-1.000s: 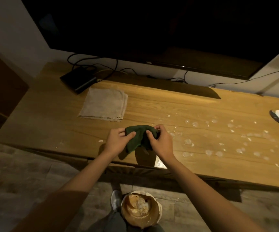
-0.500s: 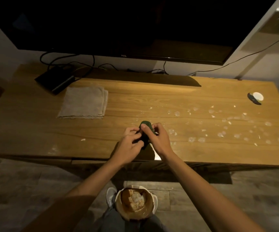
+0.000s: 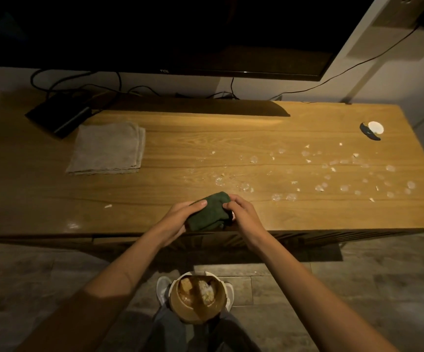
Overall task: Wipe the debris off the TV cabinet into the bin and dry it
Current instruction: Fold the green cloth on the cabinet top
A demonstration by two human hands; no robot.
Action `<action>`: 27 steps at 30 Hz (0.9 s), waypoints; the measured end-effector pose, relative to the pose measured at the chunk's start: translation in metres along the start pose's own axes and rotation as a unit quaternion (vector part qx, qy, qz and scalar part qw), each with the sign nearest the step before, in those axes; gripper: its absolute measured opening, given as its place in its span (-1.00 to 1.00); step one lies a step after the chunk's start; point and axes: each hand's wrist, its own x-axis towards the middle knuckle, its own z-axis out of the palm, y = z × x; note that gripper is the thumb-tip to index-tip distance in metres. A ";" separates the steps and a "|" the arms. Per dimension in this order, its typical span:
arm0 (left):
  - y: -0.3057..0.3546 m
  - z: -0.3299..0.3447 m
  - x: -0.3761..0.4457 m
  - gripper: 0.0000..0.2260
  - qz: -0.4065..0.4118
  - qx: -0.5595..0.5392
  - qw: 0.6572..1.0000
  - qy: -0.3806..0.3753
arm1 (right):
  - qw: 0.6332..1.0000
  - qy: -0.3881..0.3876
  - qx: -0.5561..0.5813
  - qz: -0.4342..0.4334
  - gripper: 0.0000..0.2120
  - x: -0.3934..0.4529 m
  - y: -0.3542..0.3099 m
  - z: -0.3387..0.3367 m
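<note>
Left grip point(image 3: 178, 219) and right grip point(image 3: 241, 216) both clutching bunched green cloth point(image 3: 209, 212) at tabletop point(image 3: 256, 138) front edge, above bin point(image 3: 196, 297)

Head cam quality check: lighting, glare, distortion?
Head view: dim, warm light, corners falling dark; the TV is near black and casts a shadow band on the cabinet top; small glare spot at the near left edge; wide-angle bowing of the cabinet edges; the green cloth is sharp.
</note>
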 end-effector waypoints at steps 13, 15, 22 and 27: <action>-0.017 -0.013 0.027 -0.74 0.110 0.154 0.962 0.198 | 0.976 0.050 -0.211 -0.020 -0.67 0.022 0.028 0.002; -0.020 -0.014 0.030 -0.70 0.102 0.242 0.939 0.223 | 0.955 0.057 -0.292 -0.020 -0.68 0.027 0.033 0.006; -0.033 -0.013 0.014 -0.47 0.286 0.666 0.669 0.166 | 0.781 0.032 -0.565 -0.264 -0.38 0.022 0.059 0.019; -0.052 -0.031 0.012 -0.45 0.176 0.735 0.645 0.114 | 0.710 -0.045 -0.669 -0.215 -0.38 0.029 0.086 0.006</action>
